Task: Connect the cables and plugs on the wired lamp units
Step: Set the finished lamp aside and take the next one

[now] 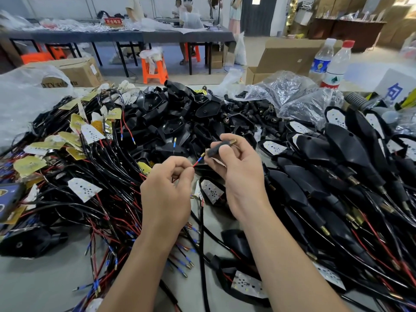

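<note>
At the centre of the frame you have a red wire [195,163] with a blue sleeve and brass tip, and a black plug [219,148] capped in brass. Above them, the housings [180,113] are plain black. At left, the white boards [84,189] are speckled with small dots, and the yellow boards [29,164] are mottled. The bench [45,278] is grey. At upper middle, the stool [154,68] is orange.

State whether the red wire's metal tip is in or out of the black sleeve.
Out: the metal tip shows whole, just short of the black sleeve.
</note>
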A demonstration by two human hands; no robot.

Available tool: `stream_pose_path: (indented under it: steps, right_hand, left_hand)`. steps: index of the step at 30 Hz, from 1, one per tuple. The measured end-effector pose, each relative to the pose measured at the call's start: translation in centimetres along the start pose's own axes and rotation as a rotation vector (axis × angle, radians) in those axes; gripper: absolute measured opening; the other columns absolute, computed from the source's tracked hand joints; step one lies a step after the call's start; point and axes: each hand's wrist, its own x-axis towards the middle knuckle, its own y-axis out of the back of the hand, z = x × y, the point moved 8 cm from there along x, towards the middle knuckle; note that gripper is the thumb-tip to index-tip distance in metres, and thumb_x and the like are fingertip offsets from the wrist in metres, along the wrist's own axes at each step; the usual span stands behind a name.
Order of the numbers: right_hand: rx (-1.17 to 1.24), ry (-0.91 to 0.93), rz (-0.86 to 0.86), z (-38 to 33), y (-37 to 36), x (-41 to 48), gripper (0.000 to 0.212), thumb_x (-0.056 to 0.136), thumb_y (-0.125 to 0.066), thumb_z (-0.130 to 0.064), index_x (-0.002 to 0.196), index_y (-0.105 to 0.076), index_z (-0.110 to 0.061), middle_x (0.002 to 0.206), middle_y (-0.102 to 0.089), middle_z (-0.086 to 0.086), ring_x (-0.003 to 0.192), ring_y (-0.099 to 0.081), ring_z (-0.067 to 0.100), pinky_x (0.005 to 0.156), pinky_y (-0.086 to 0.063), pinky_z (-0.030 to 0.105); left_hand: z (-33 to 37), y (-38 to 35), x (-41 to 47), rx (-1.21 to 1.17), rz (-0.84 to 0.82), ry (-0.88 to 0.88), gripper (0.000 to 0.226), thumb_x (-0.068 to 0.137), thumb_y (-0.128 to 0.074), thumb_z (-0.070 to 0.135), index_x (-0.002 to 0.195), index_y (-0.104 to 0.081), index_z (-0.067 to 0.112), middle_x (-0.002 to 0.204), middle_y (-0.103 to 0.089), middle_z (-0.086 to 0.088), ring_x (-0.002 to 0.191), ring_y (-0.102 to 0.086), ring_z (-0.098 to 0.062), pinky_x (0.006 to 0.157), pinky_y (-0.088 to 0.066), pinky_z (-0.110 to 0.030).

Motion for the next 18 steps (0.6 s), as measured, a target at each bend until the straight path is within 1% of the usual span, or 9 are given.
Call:
stream_pose_path:
  steps: [2, 4, 7, 8, 10, 12, 15, 18]
  right_hand:
    - [0.009, -0.014, -0.026, -0.1, -0.1, 0.0, 0.022, 0.101, -0.049, 0.005, 0.109, -0.065, -0.008, 0.091, -0.071, 0.008, 0.088, -0.069, 0.024, 0.078, -0.061, 0.032]
    - [0.006, -0.058, -0.065, 0.2, -0.3, -0.1, 0.022, 0.102, -0.049, 0.004, 0.111, -0.065, -0.008, 0.090, -0.072, 0.008, 0.087, -0.069, 0.022, 0.081, -0.062, 0.035]
    - [0.011, -0.105, -0.129, 0.4, -0.8, -0.3, 0.022, 0.103, -0.048, 0.003, 0.112, -0.065, -0.008, 0.091, -0.072, 0.008, 0.089, -0.067, 0.024, 0.081, -0.062, 0.034]
    - [0.012, -0.104, -0.140, 0.3, -0.8, -0.3, 0.022, 0.103, -0.048, 0.003, 0.111, -0.065, -0.008, 0.091, -0.072, 0.007, 0.090, -0.067, 0.025, 0.080, -0.062, 0.033]
    - [-0.012, -0.092, -0.148, 0.2, -0.8, -0.4, 0.022, 0.103, -0.048, 0.003, 0.112, -0.065, -0.007, 0.090, -0.072, 0.007, 0.091, -0.067, 0.025, 0.079, -0.062, 0.032]
    - [-0.053, -0.084, -0.165, 0.1, -0.8, -0.4, 0.021, 0.102, -0.049, 0.004, 0.112, -0.065, -0.006, 0.089, -0.072, 0.006, 0.090, -0.067, 0.025, 0.080, -0.062, 0.033]
    - [-0.107, -0.080, -0.206, -0.2, -0.9, -0.4, 0.020, 0.101, -0.051, 0.005, 0.106, -0.066, -0.007, 0.088, -0.071, 0.007, 0.087, -0.068, 0.022, 0.078, -0.062, 0.032]
    - [-0.205, -0.047, -0.241, -0.7, -0.8, -0.6, 0.024, 0.096, -0.053, 0.008, 0.102, -0.068, -0.009, 0.087, -0.071, 0.006, 0.083, -0.070, 0.018, 0.081, -0.063, 0.036]
  left_hand:
    - [-0.2, 0.1, 0.1, 0.008, 0.004, 0.013, 0.018, 0.095, -0.071, 0.023, 0.086, -0.069, 0.038, 0.082, -0.069, 0.012, 0.076, -0.063, -0.004, 0.069, -0.043, -0.016]
    - [-0.2, 0.0, 0.1, 0.020, -0.008, 0.014, 0.018, 0.095, -0.073, 0.023, 0.085, -0.070, 0.037, 0.081, -0.069, 0.010, 0.075, -0.063, -0.004, 0.067, -0.042, -0.010]
    - [-0.1, -0.1, 0.0, 0.046, -0.023, -0.008, 0.015, 0.094, -0.074, 0.021, 0.086, -0.071, 0.034, 0.082, -0.069, 0.008, 0.080, -0.064, -0.006, 0.071, -0.044, -0.008]
    - [-0.1, -0.1, 0.0, 0.049, -0.027, -0.014, 0.014, 0.093, -0.074, 0.021, 0.087, -0.072, 0.034, 0.083, -0.069, 0.007, 0.081, -0.064, -0.007, 0.075, -0.047, -0.011]
    - [0.0, -0.1, -0.1, 0.044, -0.029, -0.028, 0.012, 0.093, -0.074, 0.022, 0.089, -0.073, 0.033, 0.084, -0.066, 0.010, 0.086, -0.065, -0.012, 0.083, -0.054, -0.030]
    - [0.2, 0.0, -0.3, 0.054, -0.025, -0.049, 0.012, 0.093, -0.074, 0.022, 0.090, -0.074, 0.033, 0.084, -0.062, 0.015, 0.089, -0.065, -0.017, 0.085, -0.055, -0.041]
    - [0.3, 0.2, -0.3, 0.058, -0.004, -0.064, 0.012, 0.091, -0.075, 0.021, 0.090, -0.075, 0.034, 0.085, -0.061, 0.017, 0.090, -0.064, -0.018, 0.087, -0.055, -0.045]
    - [0.5, 0.4, -0.3, 0.042, 0.014, -0.063, 0.016, 0.090, -0.077, 0.021, 0.089, -0.075, 0.036, 0.084, -0.062, 0.017, 0.090, -0.064, -0.015, 0.087, -0.054, -0.041]
